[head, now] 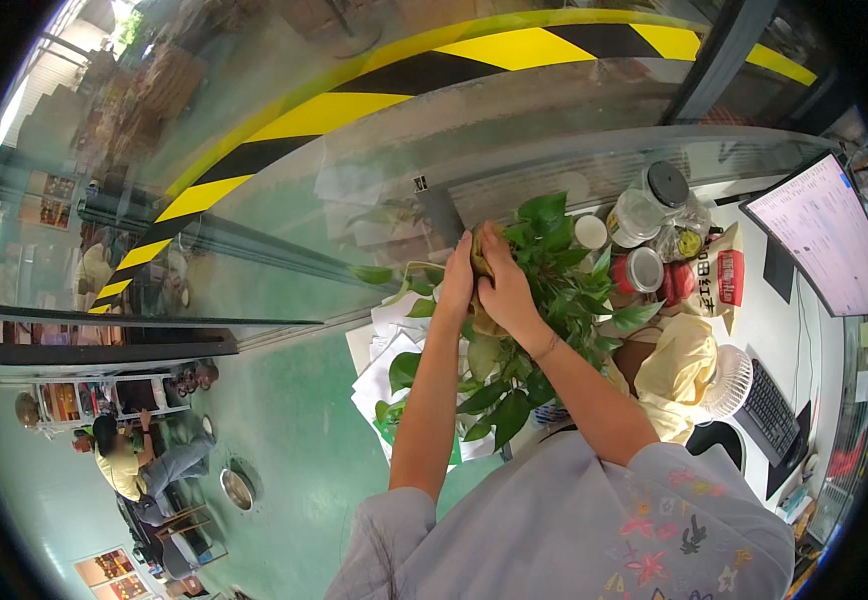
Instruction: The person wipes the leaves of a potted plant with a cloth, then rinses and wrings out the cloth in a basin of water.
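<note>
A leafy pothos plant (554,270) stands before me at the corner of a white desk, its trailing leaves spreading to both sides. My left hand (458,277) and my right hand (505,289) are pressed towards each other at its near-left side, fingers pointing away from me. Between the palms sits a yellow-brown bundle (478,259) that looks like withered leaves. A paler, yellowed part (488,324) hangs out below the right hand. The plant's pot is hidden by foliage.
Papers (381,375) lie left of the plant. To the right are a clear jar (640,206), a red tin (638,271), a snack bag (719,277), a white fan (728,382), a keyboard (768,409) and a monitor (816,232). A glass partition (374,165) rises ahead. A person (130,465) sits far left.
</note>
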